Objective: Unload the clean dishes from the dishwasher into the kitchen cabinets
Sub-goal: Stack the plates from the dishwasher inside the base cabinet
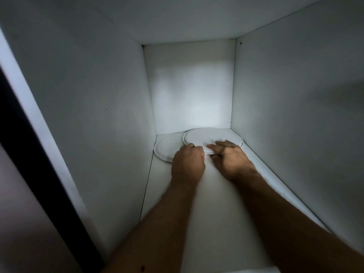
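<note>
While both forearms reach deep into the white cabinet, the left hand and the right hand meet at the near rim of a white plate. This plate sits at the back right of the cabinet shelf, its left portion overlapping a second white plate that lies flat at the back left. The left hand is curled, its fingers closed against the near edge of the upper plate. The right hand grips the same rim, fingers extended over the top surface and thumb tucked beneath the edge. Bright light falls on the cabinet's rear panel.
</note>
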Available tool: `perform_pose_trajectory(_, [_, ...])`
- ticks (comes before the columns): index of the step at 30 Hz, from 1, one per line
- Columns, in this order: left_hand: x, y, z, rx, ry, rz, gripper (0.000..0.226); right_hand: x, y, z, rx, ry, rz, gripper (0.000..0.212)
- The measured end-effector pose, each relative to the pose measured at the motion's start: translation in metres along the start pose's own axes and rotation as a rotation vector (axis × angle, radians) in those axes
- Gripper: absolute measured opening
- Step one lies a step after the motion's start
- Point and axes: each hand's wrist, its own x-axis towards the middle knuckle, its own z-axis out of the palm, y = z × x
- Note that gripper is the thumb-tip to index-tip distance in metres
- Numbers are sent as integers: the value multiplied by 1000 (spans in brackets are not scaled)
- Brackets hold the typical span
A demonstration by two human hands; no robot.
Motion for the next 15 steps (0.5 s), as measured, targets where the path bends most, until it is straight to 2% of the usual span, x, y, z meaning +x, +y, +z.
perform_pose_trajectory(4, [3, -3, 6, 58, 56, 24, 8, -1, -3, -2, -40, -8, -80, 36])
perform_pose_trajectory(9, [5, -3, 4, 145, 73, -47, 13, 0, 1, 2, -7, -2, -38, 34])
perform_pose_trajectory(12, [6, -2, 3, 135, 59, -63, 12, -1, 1, 1, -25, -32, -47, 36])
perform_pose_trajectory(15, [7, 0, 0, 86, 54, -7, 7, -3, 0, 1, -47, -21, -64, 37])
